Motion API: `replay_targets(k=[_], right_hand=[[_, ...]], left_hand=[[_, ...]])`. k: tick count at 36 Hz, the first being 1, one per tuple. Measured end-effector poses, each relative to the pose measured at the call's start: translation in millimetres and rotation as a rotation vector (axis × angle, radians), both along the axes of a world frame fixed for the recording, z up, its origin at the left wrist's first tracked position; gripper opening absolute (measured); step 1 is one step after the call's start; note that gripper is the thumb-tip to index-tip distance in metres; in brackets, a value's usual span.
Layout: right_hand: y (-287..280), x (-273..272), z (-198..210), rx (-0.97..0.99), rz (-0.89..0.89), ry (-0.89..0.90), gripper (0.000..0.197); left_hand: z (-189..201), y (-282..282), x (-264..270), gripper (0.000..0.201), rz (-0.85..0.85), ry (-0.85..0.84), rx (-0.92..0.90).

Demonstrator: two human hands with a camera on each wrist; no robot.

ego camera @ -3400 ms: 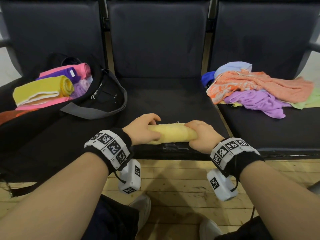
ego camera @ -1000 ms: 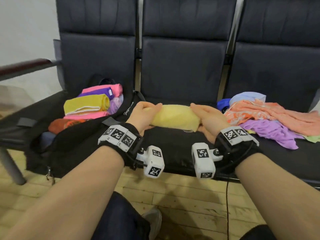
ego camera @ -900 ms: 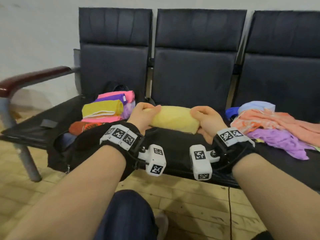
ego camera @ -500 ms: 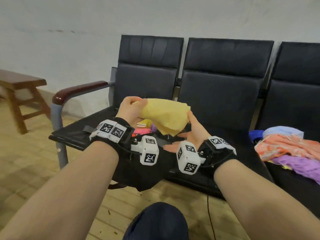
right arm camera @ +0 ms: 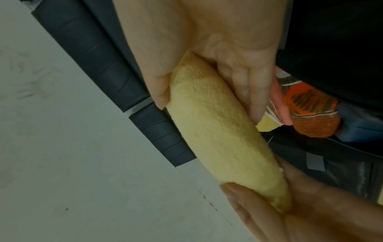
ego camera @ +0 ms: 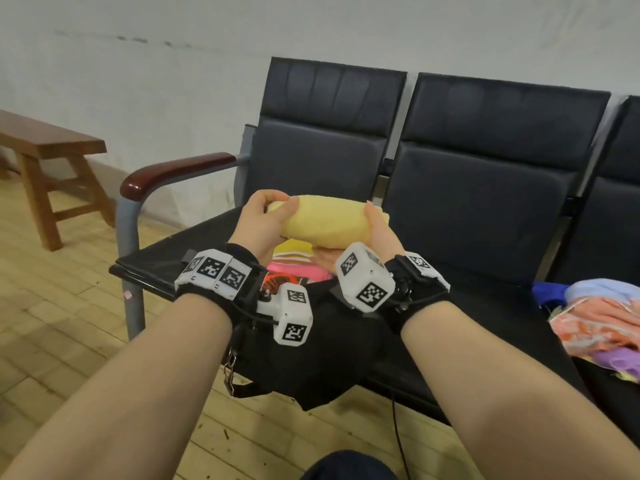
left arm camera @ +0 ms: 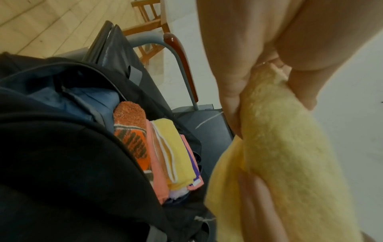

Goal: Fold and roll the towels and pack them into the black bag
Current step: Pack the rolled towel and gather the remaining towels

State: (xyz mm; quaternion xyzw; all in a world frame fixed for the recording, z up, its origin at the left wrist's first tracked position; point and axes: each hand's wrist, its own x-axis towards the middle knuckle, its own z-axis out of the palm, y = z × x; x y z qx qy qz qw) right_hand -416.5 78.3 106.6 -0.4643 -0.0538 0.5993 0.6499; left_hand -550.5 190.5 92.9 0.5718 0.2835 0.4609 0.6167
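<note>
A rolled pale yellow towel [ego camera: 325,220] [left arm camera: 290,155] [right arm camera: 219,139] hangs in the air above the open black bag [ego camera: 329,358] [left arm camera: 51,163] on the leftmost seat. My left hand [ego camera: 266,220] grips its left end, and my right hand [ego camera: 375,233] grips its right end with the fingers underneath. Inside the bag lie packed rolled towels [ego camera: 294,261] [left arm camera: 165,147]: orange patterned, pink, yellow with white stripes, purple. Most of the bag's inside is hidden by my wrists in the head view.
A heap of loose towels [ego camera: 599,323] in orange, purple and blue lies on the right seat. The bench has a wooden armrest [ego camera: 173,171] on its left. A wooden stool [ego camera: 48,161] stands on the plank floor further left.
Both hands lifted the rolled yellow towel off the middle seat and carried it left to above the black bag. The loose flap seen half a second ago is now tucked in.
</note>
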Motion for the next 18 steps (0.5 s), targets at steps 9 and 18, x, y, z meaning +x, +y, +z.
replay_targets(k=[9, 18], right_hand=[[40, 23, -5, -0.001, -0.096, -0.162, 0.062], [67, 8, -14, -0.145, 0.017, -0.374, 0.04]], left_hand=[[-19, 46, -5, 0.008, -0.052, 0.017, -0.02], [-44, 96, -5, 0.016, 0.058, 0.014, -0.132]])
